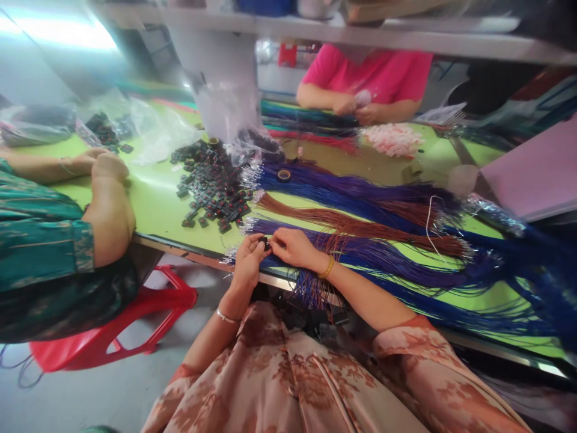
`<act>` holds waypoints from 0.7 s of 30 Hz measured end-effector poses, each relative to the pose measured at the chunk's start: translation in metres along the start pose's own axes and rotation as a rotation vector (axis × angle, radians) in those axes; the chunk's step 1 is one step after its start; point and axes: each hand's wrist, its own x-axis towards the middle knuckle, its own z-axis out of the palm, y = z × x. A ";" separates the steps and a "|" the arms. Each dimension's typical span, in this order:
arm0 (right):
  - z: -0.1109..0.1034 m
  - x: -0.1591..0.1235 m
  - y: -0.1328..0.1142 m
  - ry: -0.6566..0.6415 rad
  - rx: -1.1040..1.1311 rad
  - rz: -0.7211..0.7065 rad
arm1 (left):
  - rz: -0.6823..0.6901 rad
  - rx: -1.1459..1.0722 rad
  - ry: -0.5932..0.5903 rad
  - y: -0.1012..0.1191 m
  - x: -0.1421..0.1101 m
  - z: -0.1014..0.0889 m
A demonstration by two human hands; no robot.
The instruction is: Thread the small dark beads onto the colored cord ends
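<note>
My left hand (249, 260) and my right hand (293, 246) meet at the near edge of the green table (153, 201). Together they pinch a small black connector piece (265, 243) between their fingertips. Both hands are closed on it. Beneath and beside them lie bundles of thin wires with metal tips: purple wires (369, 249), brown wires (342, 222) and blue wires (333, 186). A few wire ends hang over the table edge under my right wrist. A heap of the same black connector pieces (211, 186) lies just beyond my left hand.
A person in green sits at the left on a red plastic stool (112, 337), forearms on the table. Across the table a person in a pink shirt (369, 75) works with both hands. Clear plastic bags (148, 129), a tape roll (283, 175) and a pink pile (391, 139) lie further back.
</note>
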 end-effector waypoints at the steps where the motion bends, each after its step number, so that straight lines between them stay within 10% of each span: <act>1: 0.000 0.000 -0.001 0.020 -0.050 -0.037 | -0.014 -0.010 0.012 0.001 0.001 0.000; 10: -0.003 0.005 0.001 -0.082 0.223 0.237 | -0.022 -0.046 0.008 -0.001 0.002 -0.006; 21: -0.004 0.002 -0.005 -0.046 0.059 0.075 | -0.026 -0.027 -0.007 0.000 -0.001 -0.004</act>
